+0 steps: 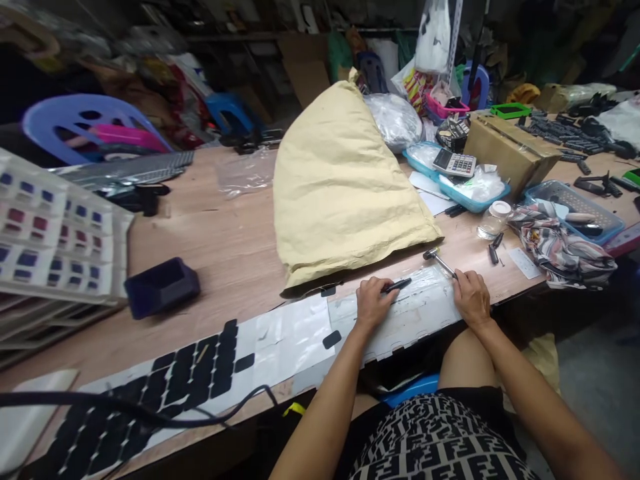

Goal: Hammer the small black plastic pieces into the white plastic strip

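Person's sitting at the desk [220, 233] w/ both hands down on a long white strip [400, 317] lying along the near edge. Left hand [373, 301] is clenching its grip round a black pen-like tool [397, 285], tip pointing right over the strip. Right hand [471, 297] is pressing on the strip's right end, fingers curled; can't tell if it's grasping anything. A small hammer [439, 259] is lying just beyond that hand. Black pads [200, 370] are covering the strip's left part. Big tan sack [340, 180] is sitting behind the hands.
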Demonstrator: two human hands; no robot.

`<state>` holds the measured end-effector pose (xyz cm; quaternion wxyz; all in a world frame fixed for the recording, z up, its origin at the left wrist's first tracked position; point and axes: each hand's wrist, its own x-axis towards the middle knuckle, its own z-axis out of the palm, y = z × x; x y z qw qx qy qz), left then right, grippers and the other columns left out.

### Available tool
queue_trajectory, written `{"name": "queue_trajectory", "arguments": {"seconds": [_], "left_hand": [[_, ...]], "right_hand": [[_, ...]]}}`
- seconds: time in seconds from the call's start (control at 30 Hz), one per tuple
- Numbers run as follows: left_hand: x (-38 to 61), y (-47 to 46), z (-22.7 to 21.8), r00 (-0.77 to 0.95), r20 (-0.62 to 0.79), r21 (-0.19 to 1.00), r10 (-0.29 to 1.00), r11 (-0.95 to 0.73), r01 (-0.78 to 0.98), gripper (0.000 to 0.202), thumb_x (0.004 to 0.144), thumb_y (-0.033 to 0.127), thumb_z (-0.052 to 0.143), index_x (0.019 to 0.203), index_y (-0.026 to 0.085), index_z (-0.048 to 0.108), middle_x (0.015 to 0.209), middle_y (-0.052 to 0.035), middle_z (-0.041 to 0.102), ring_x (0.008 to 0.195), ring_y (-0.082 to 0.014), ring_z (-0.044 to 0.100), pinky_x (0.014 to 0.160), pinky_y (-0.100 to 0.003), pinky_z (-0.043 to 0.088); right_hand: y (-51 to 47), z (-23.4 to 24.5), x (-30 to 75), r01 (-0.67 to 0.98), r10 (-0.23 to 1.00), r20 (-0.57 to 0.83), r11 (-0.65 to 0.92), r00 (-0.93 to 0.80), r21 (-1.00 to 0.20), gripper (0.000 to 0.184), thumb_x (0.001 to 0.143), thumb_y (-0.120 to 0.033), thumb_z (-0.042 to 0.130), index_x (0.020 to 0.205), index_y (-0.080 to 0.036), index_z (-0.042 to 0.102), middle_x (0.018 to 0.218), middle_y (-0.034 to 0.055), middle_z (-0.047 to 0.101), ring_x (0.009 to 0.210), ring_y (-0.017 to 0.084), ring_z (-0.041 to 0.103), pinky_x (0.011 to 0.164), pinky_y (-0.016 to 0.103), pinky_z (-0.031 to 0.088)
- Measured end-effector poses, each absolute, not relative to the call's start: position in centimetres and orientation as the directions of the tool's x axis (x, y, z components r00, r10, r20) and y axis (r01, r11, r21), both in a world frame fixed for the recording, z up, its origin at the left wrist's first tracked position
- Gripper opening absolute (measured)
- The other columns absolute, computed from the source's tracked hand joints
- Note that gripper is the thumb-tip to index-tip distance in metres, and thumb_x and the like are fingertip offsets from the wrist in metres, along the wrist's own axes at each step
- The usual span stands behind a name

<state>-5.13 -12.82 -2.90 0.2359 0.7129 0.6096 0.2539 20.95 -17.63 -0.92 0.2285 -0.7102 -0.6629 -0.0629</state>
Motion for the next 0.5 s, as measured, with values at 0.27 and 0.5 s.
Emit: {"name": "queue_trajectory", "arguments": {"seconds": [0.27, 0.5], "left_hand": [[-5.0, -12.3, -2.8, 0.115, 0.056, 0.681, 0.992, -0.122, 0.722, 0.014, 0.084, 0.033, 0.073, 0.097, 0.029, 0.072, 0.093, -0.0011, 0.067, 0.099, -0.0236, 0.054, 0.089, -0.038, 0.037], [-4.8, -12.1, -3.0, 0.109, 0.067, 0.698, 0.992, -0.125, 0.705, 0.015, 0.083, 0.034, 0.074, 0.097, 0.029, 0.074, 0.095, -0.0002, 0.069, 0.100, -0.0232, 0.053, 0.089, -0.038, 0.037]], "right_hand": [[-22.1, 1.9, 16.1, 0.733, 0.939, 0.344, 0.236, -0.004, -0.638, 0.033, 0.103, -0.030, 0.044, 0.123, -0.018, 0.066, 0.099, 0.0098, 0.068, 0.093, 0.022, 0.066, 0.084, 0.034, 0.054], [-22.4, 0.4, 15.7, 0.808, 0.950, 0.310, 0.207, -0.032, -0.552, 0.035, 0.103, -0.032, 0.041, 0.119, -0.017, 0.068, 0.091, 0.0100, 0.067, 0.085, 0.023, 0.065, 0.079, 0.037, 0.055]]}}
